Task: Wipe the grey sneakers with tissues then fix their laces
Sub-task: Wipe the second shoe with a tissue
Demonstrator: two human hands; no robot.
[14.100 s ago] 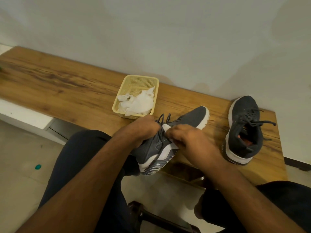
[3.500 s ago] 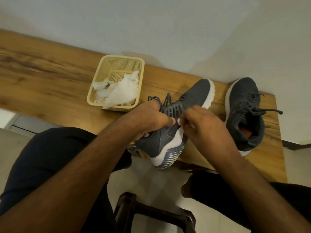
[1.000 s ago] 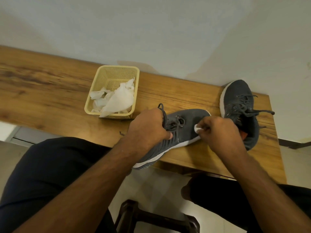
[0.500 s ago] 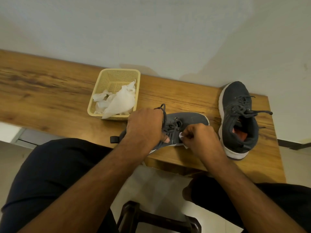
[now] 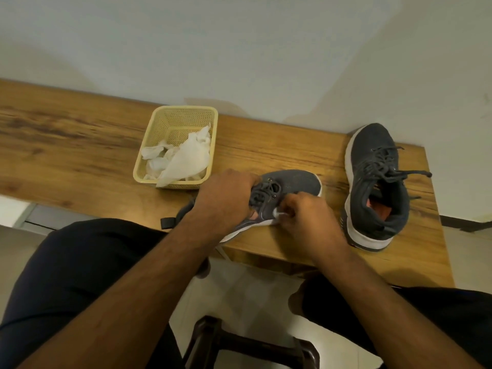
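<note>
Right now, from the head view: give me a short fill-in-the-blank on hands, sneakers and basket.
1. The left hand holds down the grey lace-up sneaker lying on the wooden ____.
2. The right hand pinches a small white ____ against that sneaker's side.
3. The crumpled white tissues lie in the pale yellow plastic ____.
4. The second grey sneaker stands to the ____ of the held one.

Missing: bench; tissue; basket; right

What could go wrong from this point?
1. The held sneaker hangs heel-first over the bench edge; if the left hand lets go, it may tip off.
2. The right hand pinches only a tiny tissue scrap, which may shred.
</note>
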